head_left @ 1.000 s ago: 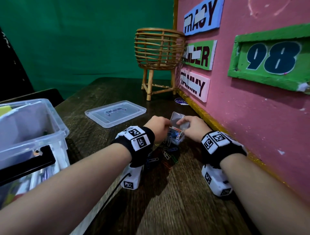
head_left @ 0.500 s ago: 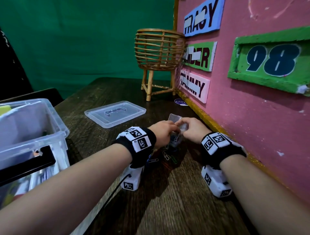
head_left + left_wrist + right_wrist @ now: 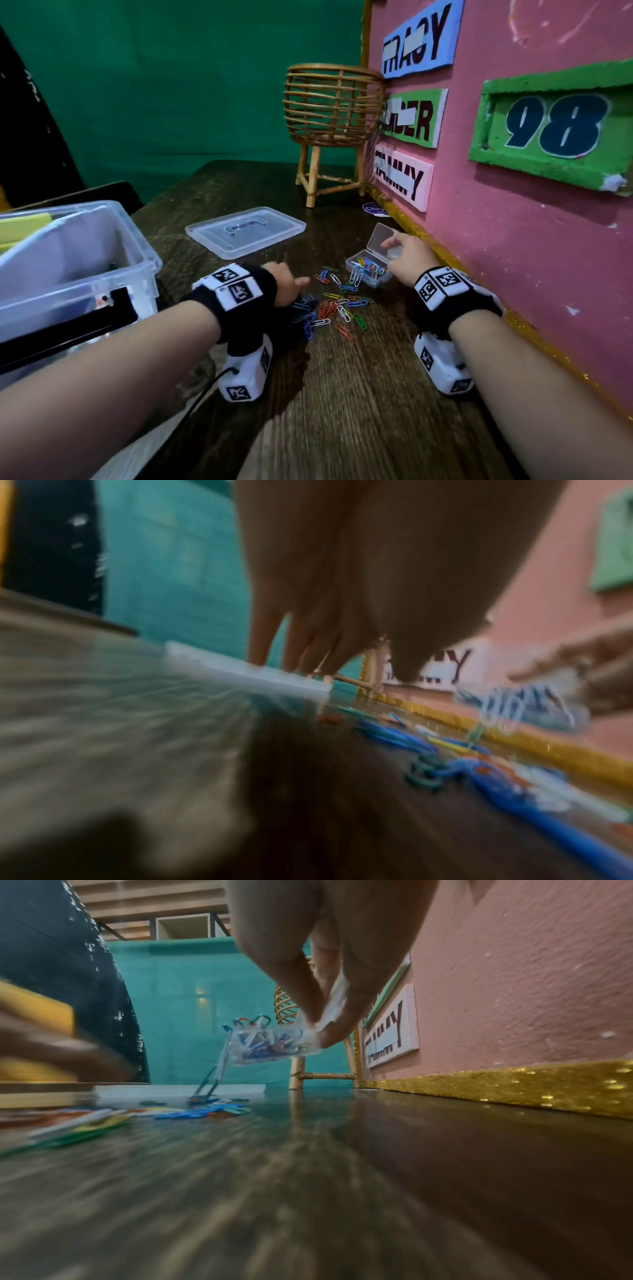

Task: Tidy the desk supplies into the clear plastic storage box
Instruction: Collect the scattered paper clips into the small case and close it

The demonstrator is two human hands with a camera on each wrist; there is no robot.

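A small clear clip case point(image 3: 368, 272) with its lid point(image 3: 380, 236) flipped up is half full of coloured paper clips. My right hand point(image 3: 390, 251) pinches its right end between thumb and fingers. In the right wrist view the case point(image 3: 274, 1045) hangs slightly above the desk under my right hand point(image 3: 318, 1031), and a chain of clips dangles from it to the wood. Loose paper clips point(image 3: 337, 308) lie scattered in front of it. My left hand point(image 3: 293, 284) hovers over their left edge with straight fingers point(image 3: 260, 647), holding nothing. The clear storage box point(image 3: 102, 274) stands at the left.
The box's flat clear lid point(image 3: 245, 231) lies behind the clips. A wicker basket on legs point(image 3: 332, 113) stands in the far corner. The pink wall point(image 3: 513, 240) with name signs runs close along the right. Bare dark wood desk point(image 3: 342, 411) lies nearest to me.
My left hand has let go of the clip case and drawn back left over the loose clips. My right hand still holds the case, now uncovered with its lid up.
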